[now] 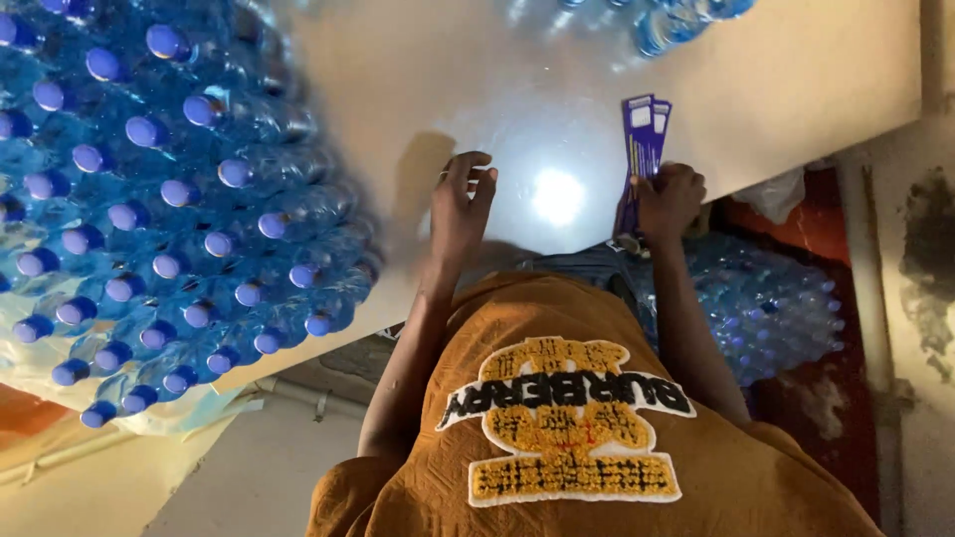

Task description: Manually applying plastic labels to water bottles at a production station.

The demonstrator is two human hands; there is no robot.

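I look down over a pale table (796,80). My right hand (668,199) is closed around a stack of purple labels (643,139) that stand up from the table near its front edge. My left hand (460,204) rests on the tabletop with its fingers curled and apart, holding nothing. A bright light spot lies on the table between the two hands. My brown shirt fills the lower middle of the view.
A large shrink-wrapped pack of clear bottles with blue caps (159,209) covers the left part of the table. More bottles (676,20) lie at the far edge. Another wrapped bottle pack (766,308) sits on the floor at right, beside a stained wall (920,298).
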